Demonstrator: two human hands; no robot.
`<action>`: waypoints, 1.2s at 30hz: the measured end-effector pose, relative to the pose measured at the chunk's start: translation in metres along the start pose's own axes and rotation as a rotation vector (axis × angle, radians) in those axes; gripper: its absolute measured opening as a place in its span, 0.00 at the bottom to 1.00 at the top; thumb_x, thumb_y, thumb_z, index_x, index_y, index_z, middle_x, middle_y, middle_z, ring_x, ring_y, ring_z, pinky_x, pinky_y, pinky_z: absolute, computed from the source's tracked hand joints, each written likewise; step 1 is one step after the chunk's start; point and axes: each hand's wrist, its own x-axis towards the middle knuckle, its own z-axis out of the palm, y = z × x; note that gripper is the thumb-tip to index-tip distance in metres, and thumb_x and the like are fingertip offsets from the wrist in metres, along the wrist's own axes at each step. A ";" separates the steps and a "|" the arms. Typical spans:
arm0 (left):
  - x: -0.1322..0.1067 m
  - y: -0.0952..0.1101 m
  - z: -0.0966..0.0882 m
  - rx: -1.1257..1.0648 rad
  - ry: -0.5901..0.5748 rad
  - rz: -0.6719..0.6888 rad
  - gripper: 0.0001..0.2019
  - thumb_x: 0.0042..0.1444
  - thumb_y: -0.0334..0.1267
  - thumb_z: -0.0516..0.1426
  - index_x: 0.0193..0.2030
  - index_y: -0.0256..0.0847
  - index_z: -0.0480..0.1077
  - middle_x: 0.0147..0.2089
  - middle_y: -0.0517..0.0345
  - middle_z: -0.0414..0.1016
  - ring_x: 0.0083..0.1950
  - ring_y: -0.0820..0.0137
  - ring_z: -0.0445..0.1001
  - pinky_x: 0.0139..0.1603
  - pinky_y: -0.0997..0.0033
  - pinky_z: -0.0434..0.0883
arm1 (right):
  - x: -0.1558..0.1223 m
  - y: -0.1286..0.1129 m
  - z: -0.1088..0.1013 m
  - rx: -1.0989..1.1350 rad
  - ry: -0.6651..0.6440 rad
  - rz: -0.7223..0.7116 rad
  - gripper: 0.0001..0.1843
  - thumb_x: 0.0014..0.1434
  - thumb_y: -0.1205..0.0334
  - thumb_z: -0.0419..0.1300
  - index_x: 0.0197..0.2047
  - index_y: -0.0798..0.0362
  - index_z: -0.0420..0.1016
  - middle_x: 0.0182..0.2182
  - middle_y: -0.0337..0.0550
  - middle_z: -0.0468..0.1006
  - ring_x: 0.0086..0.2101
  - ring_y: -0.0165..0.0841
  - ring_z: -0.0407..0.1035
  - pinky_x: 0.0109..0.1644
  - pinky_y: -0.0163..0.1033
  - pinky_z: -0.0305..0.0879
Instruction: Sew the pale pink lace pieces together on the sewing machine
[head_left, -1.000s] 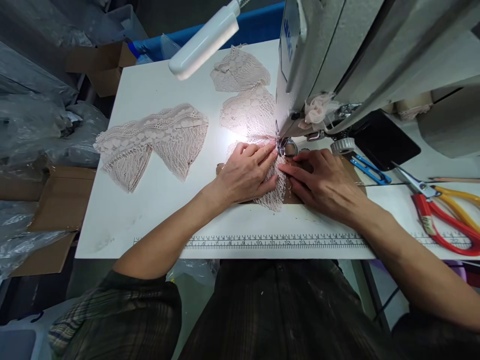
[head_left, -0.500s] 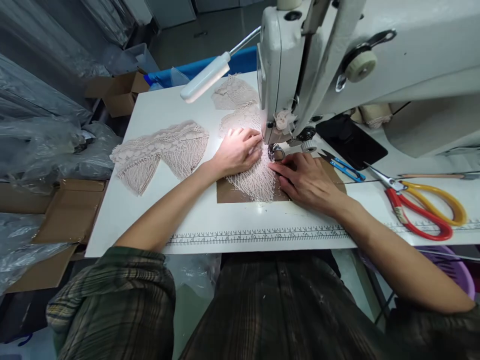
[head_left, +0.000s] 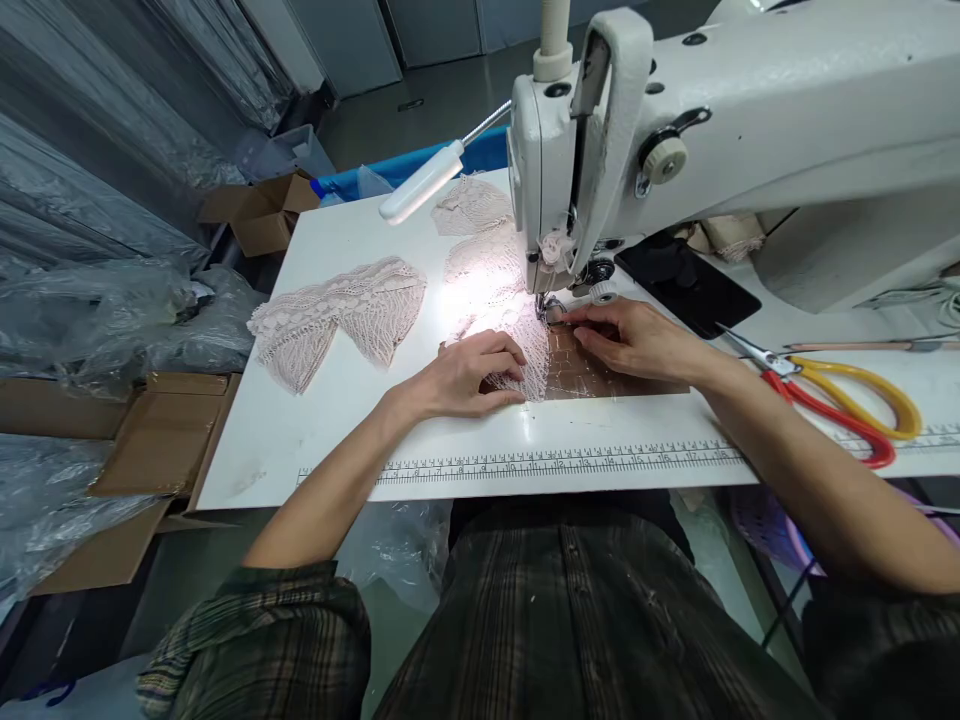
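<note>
My left hand [head_left: 480, 375] rests on the near-left part of a pale pink lace piece [head_left: 534, 360], its fingers bent over the fabric and the thumb near the front edge. This lace runs under the needle area of a white sewing machine [head_left: 536, 180]. My right hand [head_left: 626, 338] is right of the presser foot [head_left: 553, 310]; its forefinger stretches to the metal part there, with the thumb apart below. Nothing shows in its grasp. Beneath both lies a brown plate [head_left: 615, 382]. More lace [head_left: 484, 265] stretches behind, brightly lit.
Another lace piece [head_left: 341, 315] lies on the left of the white table [head_left: 255, 445]. A lamp [head_left: 424, 182] hangs above. On the right are a black phone-like slab [head_left: 694, 290] and red-and-yellow scissors [head_left: 832, 395]. Cardboard boxes [head_left: 161, 430] stand beyond the left edge.
My left hand has slid toward the front edge of the lace. My right hand has moved slightly right, uncovering more brown plate. Blue snips are now hidden. The camera view has shifted.
</note>
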 end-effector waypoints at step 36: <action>0.002 -0.003 0.027 0.216 0.248 0.110 0.04 0.68 0.33 0.59 0.44 0.39 0.76 0.47 0.51 0.85 0.48 0.67 0.83 0.51 0.58 0.82 | -0.019 -0.020 0.027 -0.143 0.031 -0.326 0.17 0.66 0.60 0.54 0.44 0.44 0.86 0.41 0.47 0.78 0.43 0.37 0.70 0.49 0.46 0.70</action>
